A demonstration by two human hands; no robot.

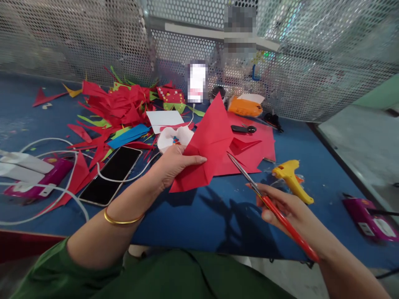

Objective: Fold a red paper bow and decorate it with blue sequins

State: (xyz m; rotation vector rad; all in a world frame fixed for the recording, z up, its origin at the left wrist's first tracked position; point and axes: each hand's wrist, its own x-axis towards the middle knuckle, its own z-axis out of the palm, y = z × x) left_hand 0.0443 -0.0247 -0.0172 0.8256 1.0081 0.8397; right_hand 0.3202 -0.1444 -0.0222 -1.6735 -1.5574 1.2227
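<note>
My left hand (181,165) pinches a folded sheet of red paper (213,135), thumb on the near face and the other fingers hidden behind it. The paper stands up off the table, with one corner pointing upward. In my right hand (285,205) is a pair of scissors (282,220) with red handles. Their metal blades look closed, and the tip points up and left, close to the paper's right edge. More red paper (264,145) lies flat behind, with a small black tool (243,129) on it.
Red and green paper scraps (118,104) pile up at the back left. A dark-screened phone (112,174), white cables and a purple power strip (50,176) lie left. To the right are a yellow glue gun (293,178) and another purple power strip (369,218). A perforated metal panel (187,41) stands behind.
</note>
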